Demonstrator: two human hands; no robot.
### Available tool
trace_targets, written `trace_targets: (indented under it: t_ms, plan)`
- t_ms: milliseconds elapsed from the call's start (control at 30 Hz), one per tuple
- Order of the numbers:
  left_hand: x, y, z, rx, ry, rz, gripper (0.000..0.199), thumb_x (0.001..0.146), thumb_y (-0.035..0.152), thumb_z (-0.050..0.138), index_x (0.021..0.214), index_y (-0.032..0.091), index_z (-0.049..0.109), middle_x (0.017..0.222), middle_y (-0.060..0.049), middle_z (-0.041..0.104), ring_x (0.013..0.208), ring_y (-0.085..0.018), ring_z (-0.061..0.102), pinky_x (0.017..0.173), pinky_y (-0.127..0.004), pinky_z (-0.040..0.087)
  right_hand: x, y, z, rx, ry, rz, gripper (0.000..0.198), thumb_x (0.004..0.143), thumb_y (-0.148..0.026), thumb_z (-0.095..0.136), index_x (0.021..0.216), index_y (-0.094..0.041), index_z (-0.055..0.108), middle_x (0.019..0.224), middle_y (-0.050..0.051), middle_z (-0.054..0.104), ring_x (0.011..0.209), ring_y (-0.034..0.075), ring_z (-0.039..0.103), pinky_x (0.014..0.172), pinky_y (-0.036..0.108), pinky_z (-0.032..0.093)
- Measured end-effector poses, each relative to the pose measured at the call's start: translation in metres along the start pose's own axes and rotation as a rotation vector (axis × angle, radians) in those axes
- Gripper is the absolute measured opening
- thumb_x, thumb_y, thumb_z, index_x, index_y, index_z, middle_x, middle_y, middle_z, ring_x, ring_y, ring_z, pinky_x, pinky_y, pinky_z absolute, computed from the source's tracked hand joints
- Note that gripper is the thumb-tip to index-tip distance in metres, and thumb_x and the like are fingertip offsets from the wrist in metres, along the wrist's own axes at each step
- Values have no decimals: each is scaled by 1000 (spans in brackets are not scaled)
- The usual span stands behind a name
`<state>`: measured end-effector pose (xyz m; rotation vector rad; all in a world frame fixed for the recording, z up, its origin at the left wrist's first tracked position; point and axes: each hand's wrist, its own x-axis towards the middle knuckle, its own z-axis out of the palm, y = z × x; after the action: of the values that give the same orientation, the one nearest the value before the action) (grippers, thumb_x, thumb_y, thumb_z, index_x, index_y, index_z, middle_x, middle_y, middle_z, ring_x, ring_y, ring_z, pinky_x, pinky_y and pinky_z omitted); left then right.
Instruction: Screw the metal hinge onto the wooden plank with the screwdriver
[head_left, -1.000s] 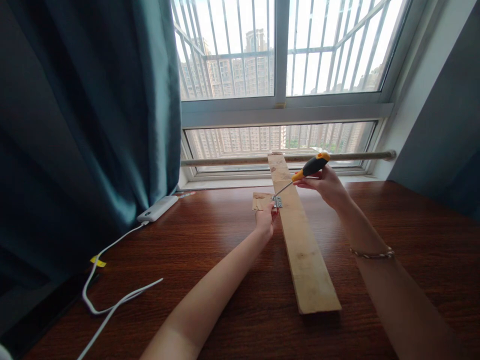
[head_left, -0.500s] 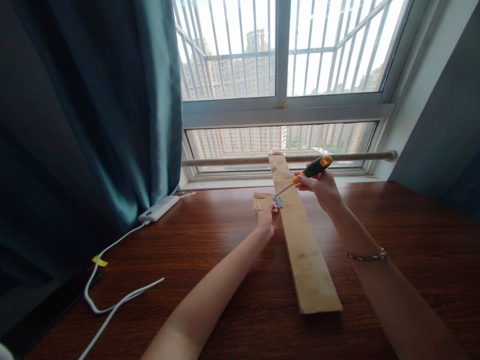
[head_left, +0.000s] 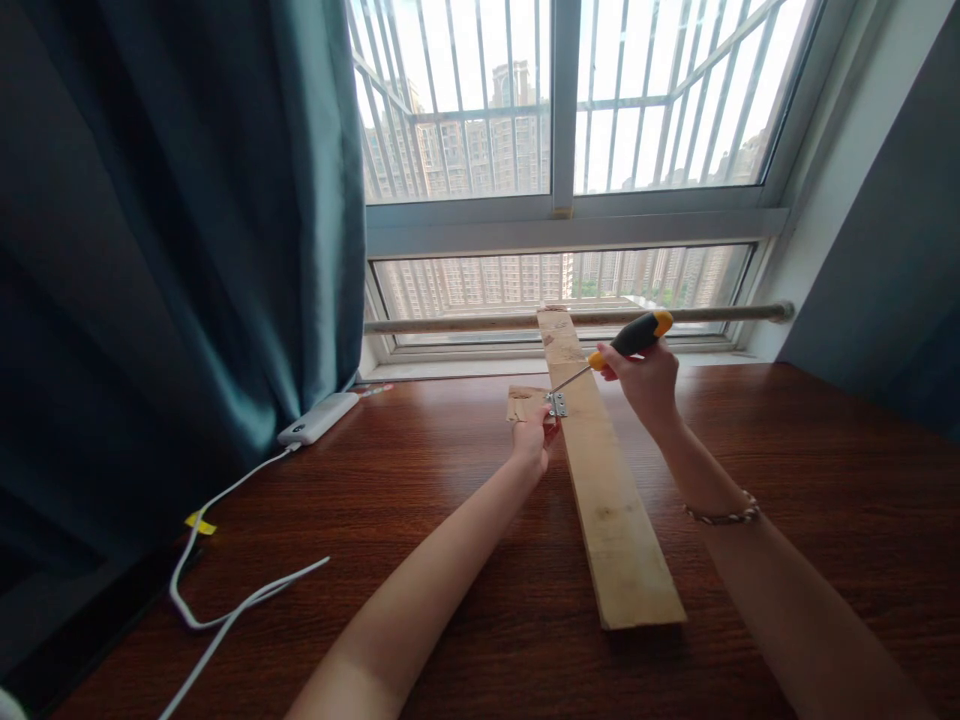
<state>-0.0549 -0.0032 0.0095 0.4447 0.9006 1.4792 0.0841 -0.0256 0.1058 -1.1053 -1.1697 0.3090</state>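
Screwdriver (head_left: 639, 336) grasped in right hand (head_left: 651, 388), handle tilted up and rightward, tip down at metal hinge (head_left: 559, 404). Left hand (head_left: 532, 437) with fingers at hinge and near edge of small wooden block (head_left: 523, 401); cannot tell whether closed on either. Hinge at meeting of block and long wooden plank (head_left: 611, 510). Plank over brown wood-grain table (head_left: 375, 500), far end toward barred window (head_left: 562, 225). White cable (head_left: 225, 487) and dark teal curtain (head_left: 225, 200) leftward.

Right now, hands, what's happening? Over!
Right hand: gripping screwdriver, tip at metal fitting. Left hand: at its near edge. Fitting: across small wood piece and long board. White cable: off left, apart from hands.
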Motion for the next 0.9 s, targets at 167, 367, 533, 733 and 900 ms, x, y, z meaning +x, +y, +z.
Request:
trace_targets:
  t_ms: [167,367,533,733,900]
  plan:
    - [-2,2,-2,178,35,-62,12,70,23,66,74,12,61,56,-2,61,46,-10,56,49,-22,44,10,-1,-9,-71,32,77,39,56,-45,77,76,-18,57,60,2,66,44,24,65,36,31,54]
    - [-10,7,-2,440,85,-41,23,72,37,62,68,14,62,60,-6,63,44,-12,54,42,-22,34,10,3,-7,-81,-28,109,40,55,-45,79,72,-18,55,56,3,65,43,24,65,36,31,54]
    - [-12,8,-3,517,58,11,26,73,39,58,66,15,63,54,-5,62,36,-10,45,38,-21,24,7,1,-5,-67,-44,107,38,55,-42,78,72,-18,55,58,4,66,44,25,65,36,31,54]
    - [-9,9,-4,540,13,99,22,74,35,58,66,15,63,45,-3,56,30,-7,35,35,-20,21,5,-5,-5,-34,-49,123,40,54,-42,79,73,-17,55,61,4,65,45,24,65,35,30,54]
    - [-4,6,-7,513,0,137,19,73,33,59,70,15,63,47,-2,57,33,-6,38,36,-19,22,5,-4,-5,-78,-44,109,44,54,-47,78,74,-15,56,63,5,66,45,24,65,34,29,54]
